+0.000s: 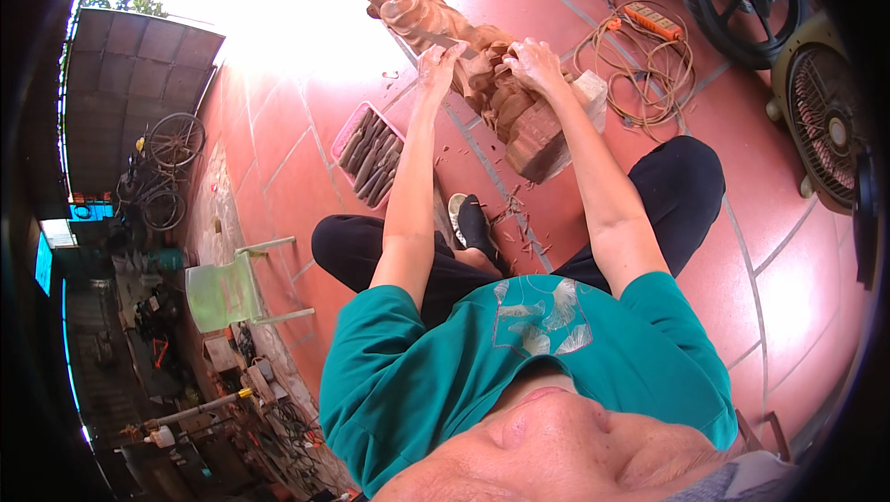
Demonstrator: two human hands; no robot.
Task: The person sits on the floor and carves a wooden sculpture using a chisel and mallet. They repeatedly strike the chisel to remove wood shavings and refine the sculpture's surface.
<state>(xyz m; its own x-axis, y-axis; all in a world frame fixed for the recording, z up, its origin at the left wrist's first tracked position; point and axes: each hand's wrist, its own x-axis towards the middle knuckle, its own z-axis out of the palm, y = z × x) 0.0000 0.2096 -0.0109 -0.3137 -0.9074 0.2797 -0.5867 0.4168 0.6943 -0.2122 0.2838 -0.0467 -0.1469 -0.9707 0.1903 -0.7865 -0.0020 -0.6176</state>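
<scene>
A carved brown wooden sculpture (515,111) lies slantwise on the floor in front of me, with curling relief and a squared block at its near end. My left hand (439,68) is closed at the carving's left side; whatever its fingers hold is too small to make out. Across from it, my right hand (536,66) grips the top of the carving with bent fingers. Left of the carving, a pink basket (346,128) contains several slim dark carving chisels (373,157). Wood shavings (508,211) lie scattered below the block.
An orange power strip (653,20) and its coiled cord (640,85) lie to the right. Beyond them are a black wheel (742,1) and a fan (834,122). A green chair (222,291) stands at the left, with bicycles (162,173) farther off. My bent legs flank the near floor.
</scene>
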